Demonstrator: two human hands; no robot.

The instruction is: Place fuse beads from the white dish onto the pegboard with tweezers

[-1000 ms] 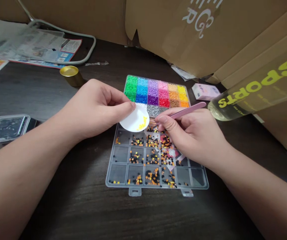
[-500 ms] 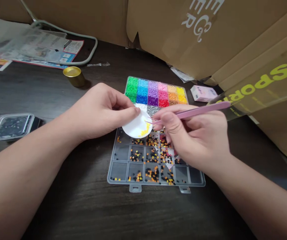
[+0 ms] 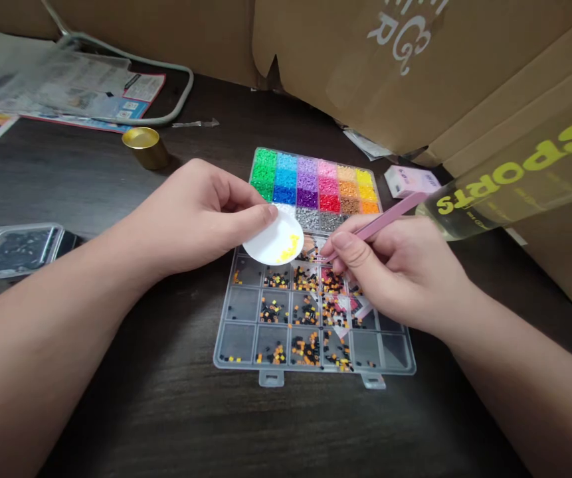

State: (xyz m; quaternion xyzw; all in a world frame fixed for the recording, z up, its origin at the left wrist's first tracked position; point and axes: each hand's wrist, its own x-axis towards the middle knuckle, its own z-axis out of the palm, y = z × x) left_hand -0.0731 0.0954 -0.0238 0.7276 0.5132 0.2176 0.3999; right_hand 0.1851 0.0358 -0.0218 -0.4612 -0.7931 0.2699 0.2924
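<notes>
Pinched between the thumb and fingers of my left hand (image 3: 206, 216) is a round white disc (image 3: 268, 240), with small yellow beads (image 3: 289, 248) on its right side. My right hand (image 3: 390, 265) grips pink tweezers (image 3: 390, 216), whose tips point down and left, apart from the disc. Under both hands lies an open bead case (image 3: 240, 364). Its far half holds beads sorted by colour, green, blue, purple, pink, red, orange and yellow among them. In the near compartments, black, orange and yellow beads are mixed. Whether the tweezers hold a bead is too small to tell.
A gold cup (image 3: 147, 149) and a clear tub of dark pieces (image 3: 19, 251) stand at the left. Papers (image 3: 81, 93) lie at the back left. A small box (image 3: 410, 180) and a clear bottle (image 3: 519, 172) are at the right, before cardboard (image 3: 345, 73).
The tweezers have moved right, away from the disc, with my right hand, and now tilt more steeply. My left hand still holds the disc, slightly higher in view.
</notes>
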